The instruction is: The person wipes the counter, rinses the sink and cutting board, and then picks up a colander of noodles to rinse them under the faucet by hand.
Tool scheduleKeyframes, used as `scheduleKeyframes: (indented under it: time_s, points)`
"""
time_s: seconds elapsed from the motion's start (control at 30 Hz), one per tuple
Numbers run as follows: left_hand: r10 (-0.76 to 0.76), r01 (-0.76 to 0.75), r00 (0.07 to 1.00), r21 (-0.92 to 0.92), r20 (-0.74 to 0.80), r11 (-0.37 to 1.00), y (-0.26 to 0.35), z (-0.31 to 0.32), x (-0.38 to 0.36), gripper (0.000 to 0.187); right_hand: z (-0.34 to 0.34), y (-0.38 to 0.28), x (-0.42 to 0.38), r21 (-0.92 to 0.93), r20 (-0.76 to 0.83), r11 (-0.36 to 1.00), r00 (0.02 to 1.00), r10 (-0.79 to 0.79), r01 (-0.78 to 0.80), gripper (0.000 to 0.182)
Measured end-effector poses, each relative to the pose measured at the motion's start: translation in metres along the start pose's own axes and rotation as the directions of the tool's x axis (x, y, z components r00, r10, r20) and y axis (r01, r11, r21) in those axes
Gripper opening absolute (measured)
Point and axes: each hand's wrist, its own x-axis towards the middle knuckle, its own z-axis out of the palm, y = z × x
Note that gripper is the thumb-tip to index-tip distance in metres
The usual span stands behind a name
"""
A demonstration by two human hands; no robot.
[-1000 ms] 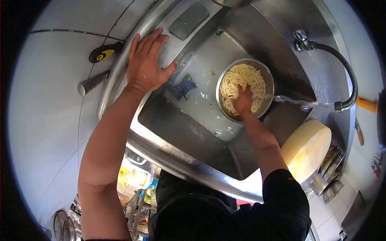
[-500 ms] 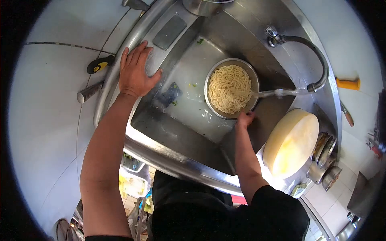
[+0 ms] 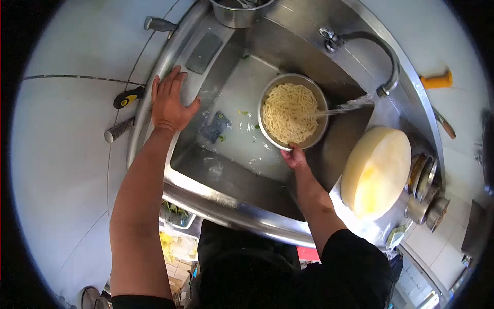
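A round metal bowl [image 3: 323,131] stands in the steel sink [image 3: 226,159], filled with pale noodles [image 3: 290,113]. My right hand [image 3: 295,156] grips the bowl's near rim, thumb over the edge. Water runs from the curved faucet [image 3: 393,67] onto the right side of the noodles. With its fingers spread, my left hand [image 3: 171,103] lies flat on the sink's left ledge and holds nothing. Beside it on the ledge is a dark grey rectangular block [image 3: 204,53]. A dark wet clump [image 3: 216,127] and green scraps lie on the sink floor.
A thick round pale block [image 3: 375,172] stands right of the basin, with stacked metal pots [image 3: 424,193] beyond it. At the top is a metal pot [image 3: 242,13] with utensils. Knife handles [image 3: 121,130] stick out along the left rim; an orange handle [image 3: 437,80] is at right.
My right hand has shifted left along the bowl's near rim, its thumb now over the edge. The whole view has shifted slightly. My left hand stays on the ledge.
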Motion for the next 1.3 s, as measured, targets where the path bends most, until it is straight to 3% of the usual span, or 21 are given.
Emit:
scheduleKeyframes:
  time_s: [0.1, 0.17, 0.2, 0.33, 0.57, 0.63, 0.67, 0.77, 0.83, 0.87, 0.9, 0.93, 1.0, 1.1, 1.13, 1.3]
  points:
    - [-0.019, 0.019, 1.0, -0.005, 0.022, 1.0, 0.005, -0.004, 0.003, 0.065, 0.005, 0.001, -0.022, -0.09, 0.001, 0.991, 0.995, -0.1, 0.1, 0.032]
    - [-0.026, 0.026, 0.999, -0.006, 0.019, 1.0, 0.006, -0.007, 0.003, 0.065, 0.023, -0.001, -0.056, -0.156, -0.083, 0.972, 0.979, -0.189, 0.174, 0.032]
    - [-0.028, 0.028, 0.999, -0.014, 0.02, 0.999, 0.007, -0.006, 0.002, 0.067, 0.025, 0.001, -0.069, -0.136, -0.041, 0.957, 0.963, -0.265, 0.257, 0.033]
    - [-0.036, 0.037, 0.999, -0.048, 0.035, 0.998, 0.005, -0.008, 0.001, 0.069, 0.022, -0.004, -0.13, -0.183, -0.11, 0.938, 0.942, -0.317, 0.294, 0.034]
    - [-0.048, 0.05, 0.998, -0.049, 0.036, 0.998, 0.007, -0.01, 0.0, 0.068, 0.026, -0.029, -0.237, -0.342, -0.012, 0.853, 0.906, -0.423, 0.393, 0.027]
    - [-0.035, 0.034, 0.999, -0.102, -0.009, 0.994, 0.01, -0.013, -0.001, 0.062, 0.027, -0.04, -0.258, -0.393, 0.044, 0.822, 0.901, -0.431, 0.412, 0.016]
    - [-0.029, 0.028, 1.0, -0.101, -0.009, 0.995, 0.011, -0.01, -0.006, 0.062, 0.03, -0.043, -0.266, -0.311, 0.074, 0.833, 0.886, -0.459, 0.458, 0.016]
    - [-0.028, 0.017, 0.996, -0.128, -0.086, 0.992, 0.028, -0.003, -0.008, 0.053, 0.032, -0.055, -0.291, -0.305, 0.073, 0.827, 0.877, -0.474, 0.473, 0.016]
    - [-0.25, 0.123, 0.959, -0.597, -0.136, 0.793, 0.073, -0.01, -0.015, 0.04, 0.035, -0.059, -0.31, -0.256, 0.058, 0.829, 0.864, -0.5, 0.497, 0.017]
    - [-0.264, 0.218, 0.96, -0.843, 0.095, 0.492, 0.094, -0.016, -0.013, 0.035, 0.036, -0.062, -0.318, -0.21, 0.048, 0.834, 0.858, -0.511, 0.509, 0.018]
    - [-0.178, 0.341, 0.932, -0.932, 0.317, 0.122, 0.116, -0.021, -0.01, 0.03, 0.034, -0.066, -0.326, -0.202, 0.045, 0.834, 0.855, -0.517, 0.514, 0.018]
    - [-0.166, 0.339, 0.934, -0.932, 0.317, 0.125, 0.136, -0.026, -0.007, 0.03, 0.029, -0.071, -0.335, -0.252, 0.053, 0.807, 0.84, -0.54, 0.535, 0.019]
    - [0.113, 0.661, 0.738, -0.678, 0.666, -0.322, 0.17, -0.033, 0.005, 0.017, 0.025, -0.079, -0.355, -0.308, 0.074, 0.762, 0.813, -0.578, 0.57, 0.021]
    - [0.195, 0.606, 0.795, -0.766, 0.574, -0.214, 0.203, -0.013, 0.026, 0.016, 0.007, -0.087, -0.373, -0.338, 0.044, 0.748, 0.803, -0.594, 0.572, 0.021]
    - [0.162, 0.592, 0.806, -0.772, 0.569, -0.233, 0.22, -0.016, 0.031, 0.016, 0.002, -0.09, -0.381, -0.318, 0.018, 0.75, 0.794, -0.607, 0.581, 0.021]
    - [0.328, 0.583, 0.787, -0.804, 0.522, -0.118, 0.261, 0.007, 0.076, 0.013, -0.017, -0.099, -0.386, -0.311, 0.013, 0.738, 0.779, -0.627, 0.599, 0.033]
